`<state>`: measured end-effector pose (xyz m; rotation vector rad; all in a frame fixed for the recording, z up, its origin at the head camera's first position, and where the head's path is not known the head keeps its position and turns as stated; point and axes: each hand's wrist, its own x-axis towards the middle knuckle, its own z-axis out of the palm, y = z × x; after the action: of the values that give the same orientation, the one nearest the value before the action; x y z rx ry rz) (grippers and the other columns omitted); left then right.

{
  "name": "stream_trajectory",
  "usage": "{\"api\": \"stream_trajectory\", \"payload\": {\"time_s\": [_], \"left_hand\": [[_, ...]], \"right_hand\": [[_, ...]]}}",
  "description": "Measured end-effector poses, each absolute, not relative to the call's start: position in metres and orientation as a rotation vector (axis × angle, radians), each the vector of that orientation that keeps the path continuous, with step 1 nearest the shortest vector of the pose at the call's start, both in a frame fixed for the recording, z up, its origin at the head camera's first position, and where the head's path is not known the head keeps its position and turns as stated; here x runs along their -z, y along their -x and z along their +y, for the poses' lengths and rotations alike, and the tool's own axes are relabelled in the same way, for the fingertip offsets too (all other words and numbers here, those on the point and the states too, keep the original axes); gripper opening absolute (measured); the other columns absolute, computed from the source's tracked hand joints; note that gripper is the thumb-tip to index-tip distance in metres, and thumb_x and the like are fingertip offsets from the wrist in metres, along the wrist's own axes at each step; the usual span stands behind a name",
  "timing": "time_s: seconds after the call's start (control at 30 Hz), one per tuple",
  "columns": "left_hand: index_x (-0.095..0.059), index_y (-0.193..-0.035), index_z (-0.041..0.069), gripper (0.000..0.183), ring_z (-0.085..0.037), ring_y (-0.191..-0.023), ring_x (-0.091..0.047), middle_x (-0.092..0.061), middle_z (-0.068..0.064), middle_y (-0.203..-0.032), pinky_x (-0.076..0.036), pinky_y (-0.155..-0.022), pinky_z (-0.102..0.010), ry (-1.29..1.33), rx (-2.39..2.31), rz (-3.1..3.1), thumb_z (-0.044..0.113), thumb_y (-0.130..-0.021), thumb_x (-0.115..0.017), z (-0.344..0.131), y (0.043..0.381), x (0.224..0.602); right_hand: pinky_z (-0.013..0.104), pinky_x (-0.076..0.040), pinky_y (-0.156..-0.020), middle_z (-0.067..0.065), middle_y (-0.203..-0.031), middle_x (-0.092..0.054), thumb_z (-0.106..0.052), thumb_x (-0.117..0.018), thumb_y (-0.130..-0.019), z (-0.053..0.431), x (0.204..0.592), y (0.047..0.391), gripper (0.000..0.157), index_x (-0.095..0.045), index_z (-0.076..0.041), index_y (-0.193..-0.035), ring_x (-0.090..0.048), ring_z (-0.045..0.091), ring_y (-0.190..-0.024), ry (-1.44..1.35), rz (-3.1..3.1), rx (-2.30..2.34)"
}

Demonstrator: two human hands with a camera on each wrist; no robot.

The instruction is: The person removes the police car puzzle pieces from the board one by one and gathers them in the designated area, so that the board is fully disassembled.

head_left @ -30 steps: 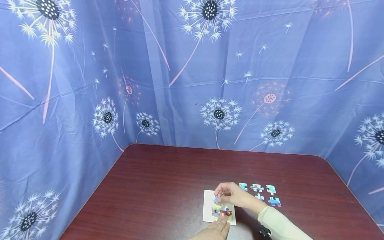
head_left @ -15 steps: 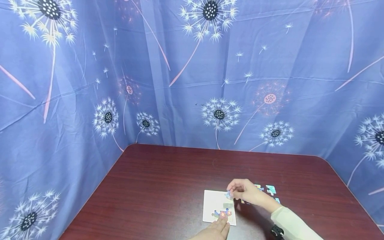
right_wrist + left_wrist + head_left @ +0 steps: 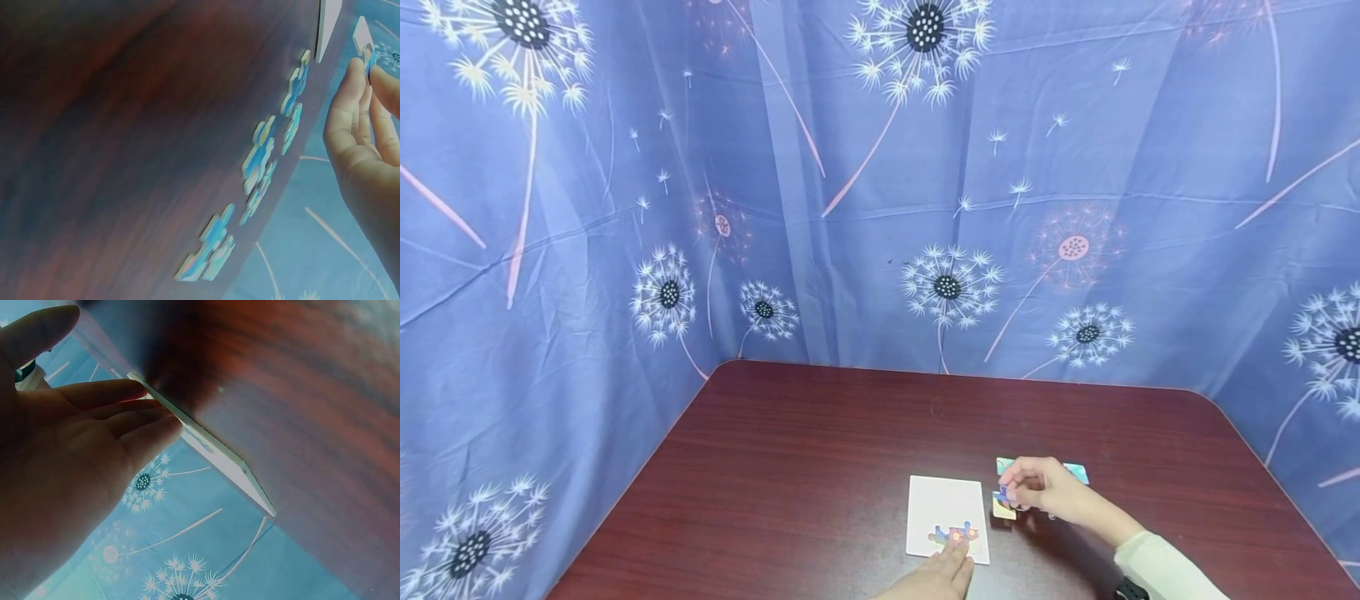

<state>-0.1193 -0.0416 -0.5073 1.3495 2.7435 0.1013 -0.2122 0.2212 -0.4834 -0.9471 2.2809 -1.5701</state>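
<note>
My right hand [image 3: 1052, 490] pinches a jigsaw piece [image 3: 1004, 508] between thumb and fingertips, just right of a white puzzle board [image 3: 934, 500]. In the head view the piece looks yellow and blue; in the right wrist view the held piece [image 3: 362, 36] is raised off the table. On the board's lower part lie joined jigsaw pieces [image 3: 951, 532] in blue, red and green. My left hand [image 3: 928, 577] rests its straight fingers on the board's near edge and partly covers those pieces. The left wrist view shows these fingers [image 3: 153, 434] against the board's edge.
Several loose jigsaw pieces [image 3: 257, 156] lie in two rows on the dark red-brown table [image 3: 790, 467], right of the board. In the head view the right hand hides most of them. A blue dandelion-print curtain [image 3: 850, 275] surrounds the table's far and side edges.
My right hand has moved right with the pinched jigsaw piece, from above the board to beside it, over the loose pieces. The left hand and the board have stayed in place.
</note>
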Motion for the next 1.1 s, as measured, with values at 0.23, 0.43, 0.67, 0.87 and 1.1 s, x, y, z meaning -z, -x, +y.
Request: {"api": "stream_trajectory", "payload": {"time_s": [0.23, 0.43, 0.67, 0.87, 1.1], "left_hand": [[-0.055, -0.131, -0.002, 0.062, -0.022, -0.130, -0.047, -0.049, -0.017, -0.140, -0.043, -0.100, -0.026, -1.356, -0.091, 2.774, 0.049, -0.098, -0.043, -0.041, 0.118, 0.509], [-0.055, -0.131, -0.003, 0.062, -0.024, -0.130, -0.046, -0.049, -0.018, -0.140, -0.043, -0.100, -0.027, -1.329, -0.121, 2.763, 0.049, -0.098, -0.044, -0.041, 0.118, 0.508], [-0.055, -0.132, -0.003, 0.063, -0.024, -0.131, -0.046, -0.048, -0.018, -0.141, -0.043, -0.100, -0.028, -1.322, -0.116, 2.748, 0.049, -0.097, -0.045, -0.040, 0.118, 0.506], [-0.054, -0.133, -0.003, 0.063, -0.023, -0.131, -0.046, -0.048, -0.017, -0.142, -0.042, -0.101, -0.027, -1.306, -0.100, 2.744, 0.049, -0.097, -0.045, -0.040, 0.119, 0.507], [-0.054, -0.132, -0.002, 0.064, -0.024, -0.131, -0.045, -0.047, -0.018, -0.142, -0.042, -0.101, -0.027, -1.322, -0.112, 2.736, 0.050, -0.097, -0.045, -0.041, 0.119, 0.507]], "right_hand": [[0.032, -0.055, -0.057, 0.016, -0.085, -0.063, 0.006, -0.058, -0.089, 0.231, 0.486, 0.205, 0.014, -0.061, 0.010, -0.102, -0.062, 0.012, -0.070, 0.929, 2.280, 1.532], [0.033, -0.055, -0.057, 0.021, -0.083, -0.062, 0.006, -0.059, -0.088, 0.233, 0.490, 0.200, 0.013, -0.060, 0.012, -0.100, -0.062, 0.010, -0.069, 0.942, 2.229, 1.554], [0.030, -0.054, -0.051, 0.016, -0.082, -0.062, 0.008, -0.058, -0.086, 0.234, 0.496, 0.195, 0.013, -0.059, 0.012, -0.099, -0.059, 0.006, -0.066, 0.921, 2.218, 1.547], [0.030, -0.053, -0.049, 0.021, -0.079, -0.061, 0.009, -0.059, -0.085, 0.234, 0.498, 0.194, 0.013, -0.059, 0.012, -0.098, -0.060, 0.008, -0.065, 0.976, 2.232, 1.541], [0.029, -0.053, -0.049, 0.016, -0.081, -0.063, 0.008, -0.061, -0.084, 0.235, 0.500, 0.193, 0.012, -0.062, 0.009, -0.097, -0.059, 0.005, -0.066, 0.937, 2.281, 1.509]]}}
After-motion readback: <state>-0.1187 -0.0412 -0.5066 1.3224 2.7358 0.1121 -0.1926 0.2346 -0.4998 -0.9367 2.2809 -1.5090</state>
